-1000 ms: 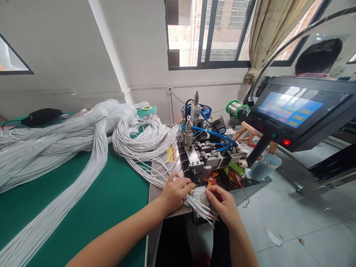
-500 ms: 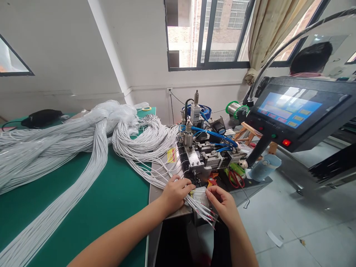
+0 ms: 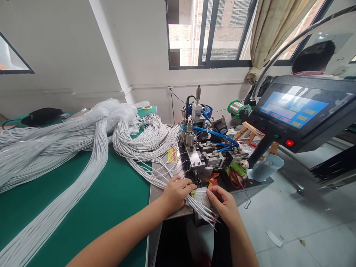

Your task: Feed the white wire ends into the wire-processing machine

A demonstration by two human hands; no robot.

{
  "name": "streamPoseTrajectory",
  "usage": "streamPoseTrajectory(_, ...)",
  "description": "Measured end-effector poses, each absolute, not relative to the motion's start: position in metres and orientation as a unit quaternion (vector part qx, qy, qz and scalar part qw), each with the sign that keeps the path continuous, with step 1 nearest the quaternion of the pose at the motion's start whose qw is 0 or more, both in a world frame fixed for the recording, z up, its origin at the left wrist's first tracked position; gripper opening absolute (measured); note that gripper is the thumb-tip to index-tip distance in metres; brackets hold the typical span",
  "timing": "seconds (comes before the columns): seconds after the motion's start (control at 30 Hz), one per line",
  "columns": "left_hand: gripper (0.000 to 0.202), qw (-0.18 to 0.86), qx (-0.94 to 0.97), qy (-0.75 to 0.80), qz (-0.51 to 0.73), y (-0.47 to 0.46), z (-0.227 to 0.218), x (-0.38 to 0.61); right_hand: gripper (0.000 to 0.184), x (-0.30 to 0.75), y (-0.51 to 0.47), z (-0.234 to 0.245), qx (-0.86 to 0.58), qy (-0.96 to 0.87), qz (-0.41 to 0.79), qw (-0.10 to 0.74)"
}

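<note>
My left hand (image 3: 178, 193) is closed over a bundle of white cables (image 3: 198, 208) at the front edge of the machine's plate. Their stripped ends, some of them red, fan out to the lower right past my fingers. Finger and thumb of my right hand (image 3: 221, 203) pinch the end of a single white cable, just right of the bundle. Close behind both hands stands a bench machine (image 3: 198, 157) with metal cylinders and blue air hoses. From the bundle the cables run back left to a large coiled heap (image 3: 144, 141).
A green mat (image 3: 116, 207) covers the table at left, with more plastic-wrapped cables (image 3: 69, 141) across it. A control screen (image 3: 296, 107) juts out at right. Behind the machine is a solder wire spool (image 3: 238, 107). Red-handled scissors (image 3: 237, 179) and a blue container (image 3: 267, 168) lie to the right. Another person (image 3: 314, 57) is beyond the screen.
The view has shifted very slightly. Both hands keep their places and their grip on the cables.
</note>
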State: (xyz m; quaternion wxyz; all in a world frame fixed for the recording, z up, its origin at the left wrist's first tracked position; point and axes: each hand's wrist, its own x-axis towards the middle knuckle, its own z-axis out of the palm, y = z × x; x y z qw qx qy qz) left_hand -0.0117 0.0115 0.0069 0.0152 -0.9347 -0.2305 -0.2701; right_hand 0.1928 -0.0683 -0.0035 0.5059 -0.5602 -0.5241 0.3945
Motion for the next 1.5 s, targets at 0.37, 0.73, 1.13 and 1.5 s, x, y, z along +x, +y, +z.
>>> streamPoseTrajectory(0.37, 0.044, -0.002, -0.938, -0.239, -0.250, 0.014, 0.005, -0.011, 0.031, 0.194, -0.066, -0.009, -0.558, -0.519, 0.406, 0.504)
streamPoseTrajectory(0.73, 0.043, 0.016, -0.932, -0.238, -0.273, 0.013, 0.007, -0.011, 0.033, 0.195, -0.064, -0.011, -0.565, -0.509, 0.397, 0.514)
streamPoseTrajectory(1.13, 0.029, 0.068, -0.905, -0.259, -0.331, 0.011, 0.003, -0.011, 0.031, 0.193, -0.055, -0.010, -0.553, -0.483, 0.391, 0.555)
streamPoseTrajectory(1.5, 0.020, 0.054, -0.893, -0.255, -0.368, 0.012, 0.005, -0.008, 0.027, 0.200, -0.050, -0.012, -0.540, -0.486, 0.372, 0.578)
